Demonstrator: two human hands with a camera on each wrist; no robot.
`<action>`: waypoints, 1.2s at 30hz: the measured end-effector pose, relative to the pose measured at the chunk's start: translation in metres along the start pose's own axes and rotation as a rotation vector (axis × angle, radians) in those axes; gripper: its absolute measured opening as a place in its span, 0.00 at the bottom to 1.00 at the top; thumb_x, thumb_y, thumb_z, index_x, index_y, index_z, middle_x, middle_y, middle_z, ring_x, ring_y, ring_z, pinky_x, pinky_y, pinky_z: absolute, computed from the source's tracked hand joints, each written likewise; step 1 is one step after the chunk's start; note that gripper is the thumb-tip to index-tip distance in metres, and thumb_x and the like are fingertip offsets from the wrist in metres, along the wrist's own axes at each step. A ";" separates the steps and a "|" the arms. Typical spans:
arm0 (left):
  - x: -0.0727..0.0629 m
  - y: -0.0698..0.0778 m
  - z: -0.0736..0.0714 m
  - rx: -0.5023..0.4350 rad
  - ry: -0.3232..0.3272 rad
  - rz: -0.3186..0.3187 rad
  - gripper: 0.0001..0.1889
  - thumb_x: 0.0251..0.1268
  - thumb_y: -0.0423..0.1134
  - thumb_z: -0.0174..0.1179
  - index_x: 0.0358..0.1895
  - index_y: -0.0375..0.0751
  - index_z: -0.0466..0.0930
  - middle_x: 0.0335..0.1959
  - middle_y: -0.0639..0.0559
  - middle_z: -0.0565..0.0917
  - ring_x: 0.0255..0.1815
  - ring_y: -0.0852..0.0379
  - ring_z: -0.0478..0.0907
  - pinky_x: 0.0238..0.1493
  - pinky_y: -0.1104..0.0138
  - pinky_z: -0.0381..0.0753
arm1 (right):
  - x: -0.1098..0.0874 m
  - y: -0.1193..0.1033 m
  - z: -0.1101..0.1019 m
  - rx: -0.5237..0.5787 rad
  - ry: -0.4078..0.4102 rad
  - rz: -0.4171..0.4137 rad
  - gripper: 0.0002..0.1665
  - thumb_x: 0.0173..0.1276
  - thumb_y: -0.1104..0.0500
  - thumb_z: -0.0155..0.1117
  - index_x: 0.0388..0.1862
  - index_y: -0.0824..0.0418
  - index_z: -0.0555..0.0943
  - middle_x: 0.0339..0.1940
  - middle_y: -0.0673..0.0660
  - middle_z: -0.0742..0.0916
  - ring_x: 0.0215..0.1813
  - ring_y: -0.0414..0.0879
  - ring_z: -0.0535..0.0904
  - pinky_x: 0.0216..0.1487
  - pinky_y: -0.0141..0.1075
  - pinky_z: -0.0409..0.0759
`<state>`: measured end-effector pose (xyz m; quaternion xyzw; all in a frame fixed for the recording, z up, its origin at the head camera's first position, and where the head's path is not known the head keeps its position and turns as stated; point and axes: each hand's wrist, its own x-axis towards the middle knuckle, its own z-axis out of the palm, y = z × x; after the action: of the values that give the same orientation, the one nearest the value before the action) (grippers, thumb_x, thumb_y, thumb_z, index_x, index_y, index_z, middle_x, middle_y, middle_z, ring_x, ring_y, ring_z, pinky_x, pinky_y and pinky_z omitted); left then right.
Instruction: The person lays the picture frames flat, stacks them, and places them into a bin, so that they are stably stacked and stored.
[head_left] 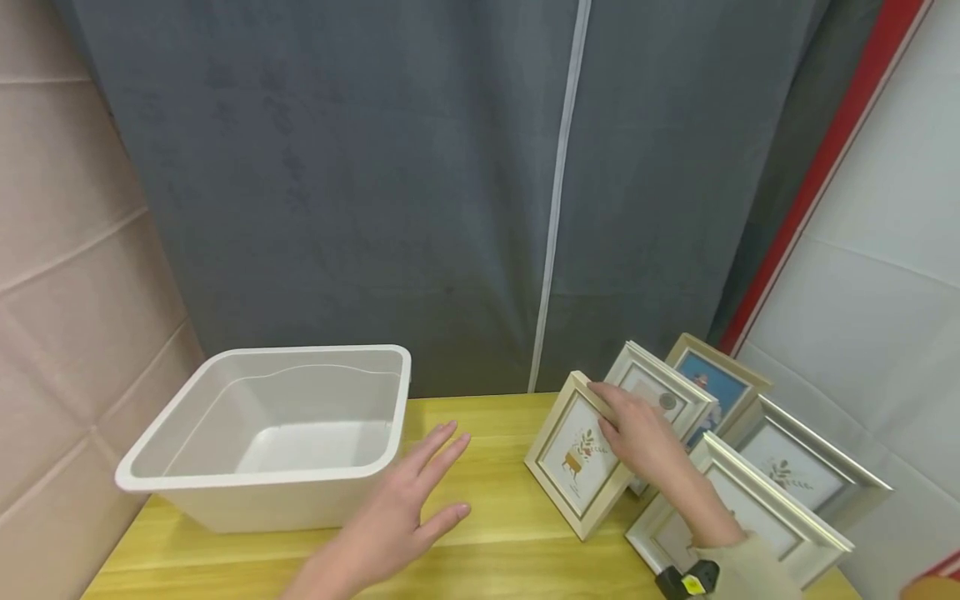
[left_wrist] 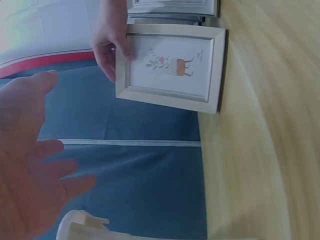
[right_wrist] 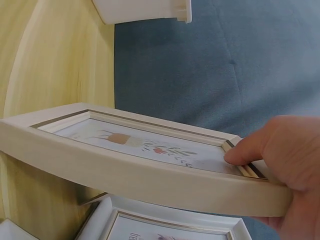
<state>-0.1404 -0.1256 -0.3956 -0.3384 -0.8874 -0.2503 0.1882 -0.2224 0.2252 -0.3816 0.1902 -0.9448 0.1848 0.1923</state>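
Note:
My right hand (head_left: 648, 437) grips the top edge of a cream picture frame (head_left: 551, 467) with a deer and leaf print. In the right wrist view the thumb (right_wrist: 247, 150) presses on the front near that edge, while the other fingers go behind and are mostly hidden. This picture frame stands upright, slightly tilted, its lower edge at the tabletop. My left hand (head_left: 397, 517) hovers beside the white plastic tub (head_left: 262, 479), fingers spread and holding nothing. The left wrist view shows the left palm (left_wrist: 25, 170) facing the right hand's side.
Several more picture frames stand close behind and right of the held one: a white one (head_left: 693, 400), a tan one with a blue picture (head_left: 750, 383), a silver one (head_left: 862, 479) and a cream one (head_left: 813, 533). A grey curtain (head_left: 375, 183) hangs behind the wooden table (head_left: 487, 558).

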 end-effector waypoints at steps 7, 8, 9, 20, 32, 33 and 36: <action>-0.007 0.000 0.016 -0.080 -0.026 -0.028 0.40 0.73 0.52 0.64 0.82 0.57 0.55 0.82 0.53 0.57 0.75 0.45 0.66 0.63 0.46 0.77 | -0.002 -0.001 0.000 0.053 0.026 0.013 0.28 0.64 0.73 0.69 0.64 0.68 0.79 0.54 0.68 0.87 0.51 0.64 0.84 0.50 0.58 0.83; -0.008 -0.001 0.018 -0.090 -0.026 -0.029 0.39 0.73 0.51 0.64 0.82 0.56 0.56 0.82 0.53 0.57 0.75 0.45 0.66 0.63 0.46 0.77 | -0.002 -0.002 0.000 0.060 0.029 0.010 0.28 0.63 0.73 0.69 0.64 0.68 0.80 0.54 0.67 0.87 0.51 0.64 0.85 0.49 0.58 0.83; -0.009 -0.001 0.019 -0.104 -0.025 -0.030 0.39 0.72 0.51 0.64 0.82 0.54 0.57 0.82 0.53 0.58 0.75 0.45 0.66 0.63 0.46 0.77 | -0.003 -0.002 0.001 0.065 0.031 0.009 0.28 0.63 0.73 0.69 0.64 0.68 0.80 0.54 0.67 0.87 0.51 0.64 0.85 0.49 0.58 0.83; -0.010 -0.011 0.034 -0.209 0.024 -0.034 0.40 0.67 0.45 0.70 0.80 0.48 0.62 0.79 0.50 0.63 0.73 0.44 0.68 0.64 0.45 0.75 | -0.013 -0.012 -0.002 0.178 0.025 -0.095 0.30 0.61 0.73 0.73 0.64 0.65 0.81 0.58 0.64 0.86 0.53 0.60 0.85 0.48 0.50 0.86; 0.002 -0.021 0.048 -0.348 0.118 -0.040 0.41 0.62 0.36 0.72 0.78 0.47 0.65 0.77 0.49 0.67 0.72 0.42 0.69 0.65 0.49 0.74 | -0.031 -0.023 -0.002 0.410 0.121 -0.201 0.32 0.53 0.75 0.77 0.59 0.62 0.84 0.52 0.56 0.90 0.37 0.35 0.82 0.33 0.32 0.83; 0.003 -0.021 0.048 -0.366 0.123 -0.041 0.40 0.63 0.35 0.72 0.78 0.47 0.65 0.77 0.48 0.67 0.72 0.42 0.70 0.64 0.51 0.76 | -0.032 -0.025 -0.002 0.437 0.118 -0.194 0.32 0.54 0.74 0.77 0.59 0.61 0.84 0.52 0.56 0.90 0.35 0.34 0.81 0.30 0.31 0.81; 0.008 -0.020 0.049 -0.439 0.132 -0.037 0.37 0.65 0.34 0.69 0.77 0.44 0.67 0.76 0.46 0.67 0.71 0.42 0.71 0.62 0.55 0.78 | -0.036 -0.031 -0.002 0.523 0.100 -0.177 0.30 0.58 0.72 0.76 0.60 0.61 0.84 0.51 0.56 0.90 0.36 0.35 0.84 0.30 0.31 0.81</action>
<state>-0.1679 -0.1068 -0.4371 -0.3377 -0.8035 -0.4625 0.1628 -0.1774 0.2104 -0.3869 0.3059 -0.8341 0.4139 0.1985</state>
